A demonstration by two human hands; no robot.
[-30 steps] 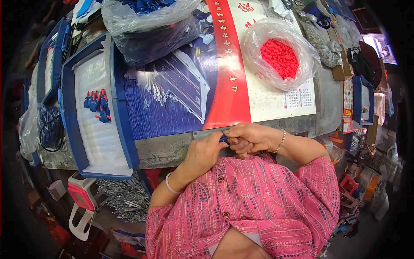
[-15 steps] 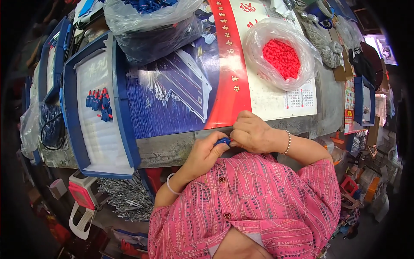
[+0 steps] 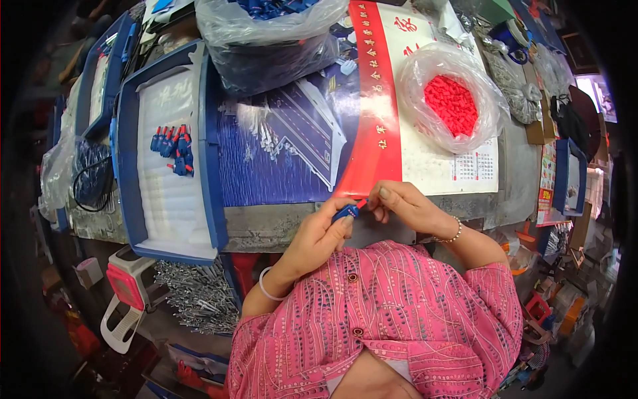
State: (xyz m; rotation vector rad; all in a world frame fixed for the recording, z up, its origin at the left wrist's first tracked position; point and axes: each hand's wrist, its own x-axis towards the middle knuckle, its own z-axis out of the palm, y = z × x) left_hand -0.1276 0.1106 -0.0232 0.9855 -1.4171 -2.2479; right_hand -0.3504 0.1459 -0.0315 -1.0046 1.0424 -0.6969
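My left hand (image 3: 323, 231) holds a small blue plastic piece (image 3: 345, 213) between thumb and fingers, just off the table's near edge. A thin red tip (image 3: 362, 202) sticks out of its right end. My right hand (image 3: 405, 207) is beside that tip, fingers curled in; whether anything is between them is hidden. To the left, several similar blue pieces with red tips (image 3: 178, 141) lie in a white-lined blue tray (image 3: 211, 179). A clear bag (image 3: 413, 100) at the right holds many small red pieces (image 3: 452, 105).
A large plastic bag (image 3: 266, 56) of blue pieces (image 3: 279, 6) stands at the back. A printed poster (image 3: 286, 139) covers much of the table. Below left are a plastic stool (image 3: 125, 286) and a heap of thin metal parts (image 3: 196, 292). Another blue tray (image 3: 573, 176) is at far right.
My right hand has shifted slightly right and turned, showing its thumb, and the red tip is now visible. The blue piece stays in my left hand. The whole view has shifted slightly.
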